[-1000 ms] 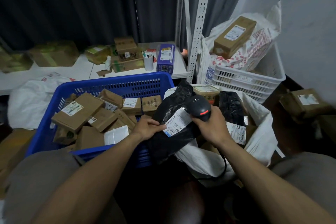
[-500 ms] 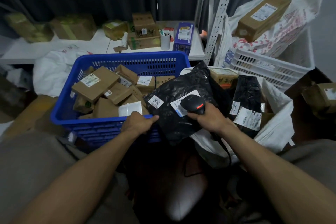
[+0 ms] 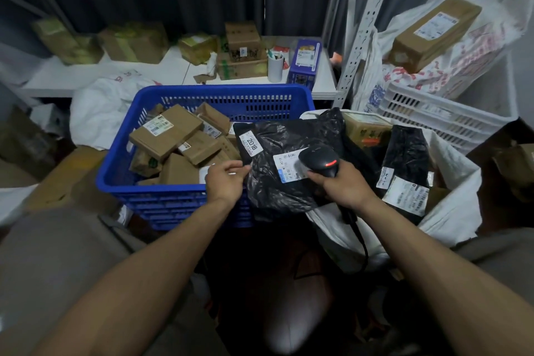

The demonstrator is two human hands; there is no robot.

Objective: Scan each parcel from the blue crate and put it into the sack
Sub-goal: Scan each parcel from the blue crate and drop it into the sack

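Note:
A black plastic parcel [image 3: 286, 141] with white labels lies across the blue crate's [image 3: 121, 185] right rim and the white sack's [image 3: 450, 211] edge. My left hand [image 3: 226, 180] pinches its left edge. My right hand [image 3: 344, 183] grips a black barcode scanner [image 3: 319, 160], held right over the parcel's white shipping label. The crate holds several brown cardboard parcels [image 3: 166, 131]. In the sack lie another black parcel [image 3: 406, 170] and a cardboard box [image 3: 365, 127].
A white slatted crate [image 3: 445, 115] with a printed bag and a long cardboard box [image 3: 433, 32] stands at the right. A low white shelf [image 3: 69, 78] behind carries boxes, a cup and a purple box. A perforated metal upright [image 3: 361, 26] rises behind the sack.
The black parcel went from bunched and raised to spread flat over the crate rim and sack. The scanner came down over its label. The camera view tilted lower.

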